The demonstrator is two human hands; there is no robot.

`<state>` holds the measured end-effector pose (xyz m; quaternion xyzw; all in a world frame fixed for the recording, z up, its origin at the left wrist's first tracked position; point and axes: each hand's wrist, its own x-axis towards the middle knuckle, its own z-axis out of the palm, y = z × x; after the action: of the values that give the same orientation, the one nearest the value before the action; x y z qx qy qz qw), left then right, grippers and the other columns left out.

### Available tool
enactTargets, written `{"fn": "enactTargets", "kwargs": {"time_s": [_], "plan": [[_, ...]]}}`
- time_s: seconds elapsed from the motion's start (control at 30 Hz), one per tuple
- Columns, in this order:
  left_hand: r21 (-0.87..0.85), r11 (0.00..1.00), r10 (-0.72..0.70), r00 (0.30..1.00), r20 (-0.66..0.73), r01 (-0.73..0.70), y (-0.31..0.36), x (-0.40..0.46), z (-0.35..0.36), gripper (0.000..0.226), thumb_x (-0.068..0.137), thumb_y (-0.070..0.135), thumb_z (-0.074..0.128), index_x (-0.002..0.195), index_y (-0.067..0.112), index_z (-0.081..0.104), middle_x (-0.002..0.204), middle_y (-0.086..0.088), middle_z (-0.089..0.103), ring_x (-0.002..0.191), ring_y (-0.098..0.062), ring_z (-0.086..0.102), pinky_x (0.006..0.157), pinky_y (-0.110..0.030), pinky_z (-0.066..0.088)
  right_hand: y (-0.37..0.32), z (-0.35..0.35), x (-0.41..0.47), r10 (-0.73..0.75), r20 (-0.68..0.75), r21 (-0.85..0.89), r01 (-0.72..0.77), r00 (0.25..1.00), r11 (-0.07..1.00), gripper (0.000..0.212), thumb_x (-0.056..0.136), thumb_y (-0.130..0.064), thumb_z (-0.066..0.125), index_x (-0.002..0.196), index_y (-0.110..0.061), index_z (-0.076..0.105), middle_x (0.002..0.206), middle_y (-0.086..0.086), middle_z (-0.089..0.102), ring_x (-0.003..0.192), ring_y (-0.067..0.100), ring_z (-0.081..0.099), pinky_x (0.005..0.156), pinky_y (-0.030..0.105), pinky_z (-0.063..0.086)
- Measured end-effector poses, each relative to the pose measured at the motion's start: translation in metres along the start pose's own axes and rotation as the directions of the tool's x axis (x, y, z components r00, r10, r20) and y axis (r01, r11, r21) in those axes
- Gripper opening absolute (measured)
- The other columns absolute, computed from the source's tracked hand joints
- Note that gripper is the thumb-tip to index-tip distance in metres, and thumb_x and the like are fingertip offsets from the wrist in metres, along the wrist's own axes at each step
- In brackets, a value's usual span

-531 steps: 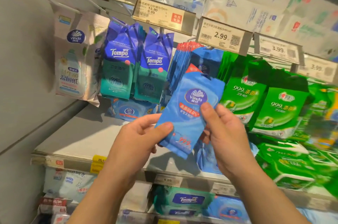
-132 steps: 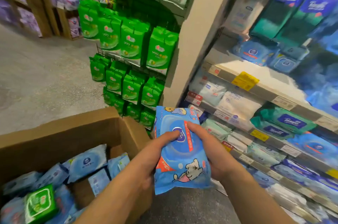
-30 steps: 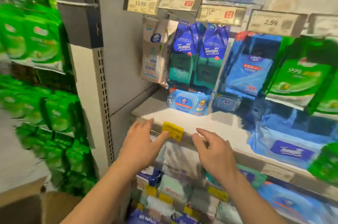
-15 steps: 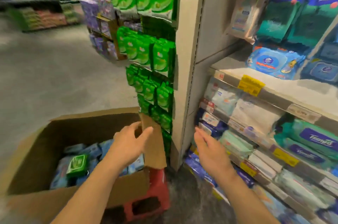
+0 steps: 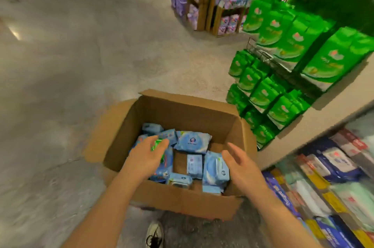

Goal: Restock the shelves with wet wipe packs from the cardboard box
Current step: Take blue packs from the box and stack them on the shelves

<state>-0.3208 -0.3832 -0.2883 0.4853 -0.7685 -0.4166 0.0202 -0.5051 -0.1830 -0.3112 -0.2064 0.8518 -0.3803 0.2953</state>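
Observation:
An open cardboard box (image 5: 182,112) sits on the floor below me, holding several blue wet wipe packs (image 5: 193,141) and one green pack (image 5: 156,144). My left hand (image 5: 145,157) reaches down into the box's left side, fingers apart, over the green pack and partly hiding it. My right hand (image 5: 241,163) hovers open above the box's right edge, beside a tall blue pack (image 5: 215,168). Neither hand holds anything.
The shelf unit (image 5: 332,183) with stocked packs runs along the right. Green packs (image 5: 283,77) hang on the end panel behind the box. Purple goods fill wooden racks (image 5: 202,2) across the grey floor. My shoe (image 5: 154,233) is at the bottom.
My view has swung from the shelf down to the box. Both empty hands have dropped over the box, the left one now inside it.

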Motion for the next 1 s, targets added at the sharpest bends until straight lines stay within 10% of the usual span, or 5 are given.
{"fn": "enactTargets", "kwargs": {"time_s": [0.27, 0.63, 0.8, 1.0], "plan": [[-0.052, 0.990, -0.123, 0.990, 0.072, 0.127, -0.061, 0.082, -0.031, 0.062, 0.095, 0.066, 0.038, 0.139, 0.025, 0.052, 0.137, 0.000, 0.058, 0.120, -0.019, 0.056, 0.087, -0.032, 0.039, -0.012, 0.077, 0.056, 0.244, 0.033, -0.066, -0.241, 0.969, 0.968, 0.064, 0.100, -0.050, 0.058, 0.156, -0.026, 0.035, 0.154, 0.003, 0.048, 0.126, 0.022, 0.055, 0.083, 0.030, 0.045], [-0.103, 0.947, -0.289, 0.946, 0.147, 0.305, -0.090, 0.119, 0.004, 0.058, 0.096, 0.061, 0.041, 0.142, 0.027, 0.049, 0.140, 0.006, 0.055, 0.124, -0.018, 0.054, 0.103, -0.037, 0.040, 0.053, 0.126, 0.120, 0.314, -0.025, -0.416, -0.296, 0.949, 0.860, 0.067, 0.090, -0.039, 0.071, 0.144, -0.008, 0.046, 0.141, 0.018, 0.052, 0.125, 0.037, 0.050, 0.101, 0.043, 0.044], [-0.092, 0.946, -0.288, 0.935, 0.209, 0.312, -0.091, 0.127, 0.039, 0.047, 0.100, 0.052, 0.042, 0.139, 0.028, 0.051, 0.116, 0.017, 0.055, 0.074, 0.013, 0.050, 0.070, -0.014, 0.035, 0.117, 0.137, 0.162, 0.382, -0.126, -0.497, -0.391, 0.916, 0.774, 0.092, 0.082, -0.037, 0.078, 0.153, -0.006, 0.028, 0.147, 0.023, 0.040, 0.135, 0.043, 0.039, 0.112, 0.046, 0.034], [-0.058, 0.946, -0.296, 0.922, 0.248, 0.319, -0.105, 0.144, 0.065, 0.049, 0.096, 0.054, 0.049, 0.139, 0.031, 0.050, 0.134, 0.012, 0.057, 0.110, -0.006, 0.053, 0.092, -0.026, 0.041, 0.178, 0.156, 0.197, 0.603, -0.221, -0.297, -0.642, 0.766, 0.707, 0.116, 0.072, -0.030, 0.089, 0.155, -0.005, 0.012, 0.149, 0.027, 0.038, 0.135, 0.046, 0.044, 0.111, 0.052, 0.040]]}}
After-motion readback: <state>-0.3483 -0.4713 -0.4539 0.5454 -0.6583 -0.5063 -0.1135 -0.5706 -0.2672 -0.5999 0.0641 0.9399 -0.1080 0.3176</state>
